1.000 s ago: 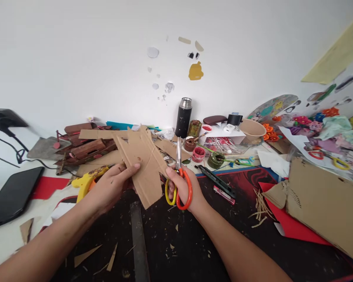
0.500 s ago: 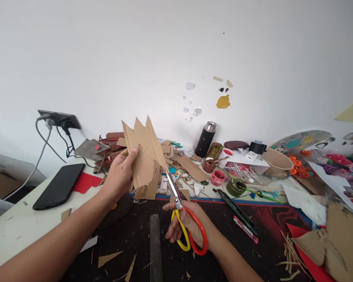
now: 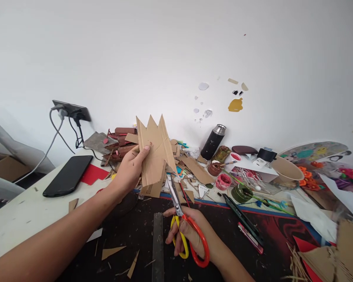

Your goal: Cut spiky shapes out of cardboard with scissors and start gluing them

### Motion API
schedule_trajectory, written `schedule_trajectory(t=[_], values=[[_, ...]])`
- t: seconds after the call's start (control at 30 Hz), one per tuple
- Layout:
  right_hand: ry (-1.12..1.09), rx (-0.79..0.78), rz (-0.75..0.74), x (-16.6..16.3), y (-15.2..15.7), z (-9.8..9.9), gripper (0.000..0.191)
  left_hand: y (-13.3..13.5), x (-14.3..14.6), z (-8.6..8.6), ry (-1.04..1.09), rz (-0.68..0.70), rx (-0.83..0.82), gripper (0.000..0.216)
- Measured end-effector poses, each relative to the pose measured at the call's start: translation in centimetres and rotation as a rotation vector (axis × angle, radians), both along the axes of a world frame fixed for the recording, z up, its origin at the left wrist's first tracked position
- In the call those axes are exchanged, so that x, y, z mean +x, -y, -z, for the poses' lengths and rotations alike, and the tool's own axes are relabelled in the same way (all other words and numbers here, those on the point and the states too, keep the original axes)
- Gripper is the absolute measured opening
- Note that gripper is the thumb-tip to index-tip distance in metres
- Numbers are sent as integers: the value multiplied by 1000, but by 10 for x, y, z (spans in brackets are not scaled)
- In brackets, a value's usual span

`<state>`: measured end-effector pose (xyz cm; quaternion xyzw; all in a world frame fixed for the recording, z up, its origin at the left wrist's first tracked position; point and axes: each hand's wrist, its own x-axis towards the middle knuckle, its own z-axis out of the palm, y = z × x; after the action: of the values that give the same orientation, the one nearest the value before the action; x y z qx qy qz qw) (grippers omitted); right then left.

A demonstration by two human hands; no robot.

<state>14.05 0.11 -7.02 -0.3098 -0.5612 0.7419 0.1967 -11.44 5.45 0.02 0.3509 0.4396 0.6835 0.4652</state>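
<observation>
My left hand [image 3: 132, 162] pinches a brown cardboard piece [image 3: 155, 147] by its left side, thumb on the front face. Pointed teeth run along the cardboard's top, and a notch is cut into its lower right. In my right hand [image 3: 194, 223] is a pair of scissors [image 3: 176, 199] with one yellow and one red handle. Its blades point up, nearly closed, just below the cardboard's lower right corner and apart from it. Under the hands, a flat metal ruler [image 3: 158, 246] lies on the dark mat [image 3: 135, 219] among cardboard slivers.
Cardboard scraps [image 3: 194, 168] pile up behind the hands. A black flask [image 3: 213, 141], paint pots [image 3: 223, 181] and a bowl [image 3: 288, 168] stand by the wall. A black phone [image 3: 67, 176] lies left; a dark green cutter [image 3: 242, 217] lies right.
The scissors have dropped away from the cardboard's lower right corner, which they were touching. The view has turned slightly left, so everything sits further right.
</observation>
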Motion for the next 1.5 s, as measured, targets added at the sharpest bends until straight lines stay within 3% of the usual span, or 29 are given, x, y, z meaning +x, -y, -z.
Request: schedule_trajectory(t=[0.3, 0.57, 0.8, 1.1, 1.3, 1.5], values=[[43, 101, -21, -6, 9, -16, 96, 2, 7, 2, 15, 11, -34, 54], [57, 105, -15, -5, 10, -10, 92, 5, 11, 7, -4, 70, -23, 49], [113, 50, 11, -9, 11, -17, 84, 9, 19, 5, 5, 78, -49, 51], [8, -73, -38, -11, 11, -19, 88, 12, 20, -6, -17, 36, -76, 57], [1, -5, -38, -11, 14, -21, 90, 8, 11, -6, -23, 50, -63, 53], [4, 73, -25, -8, 16, -18, 80, 8, 4, -6, -78, 58, -38, 46]])
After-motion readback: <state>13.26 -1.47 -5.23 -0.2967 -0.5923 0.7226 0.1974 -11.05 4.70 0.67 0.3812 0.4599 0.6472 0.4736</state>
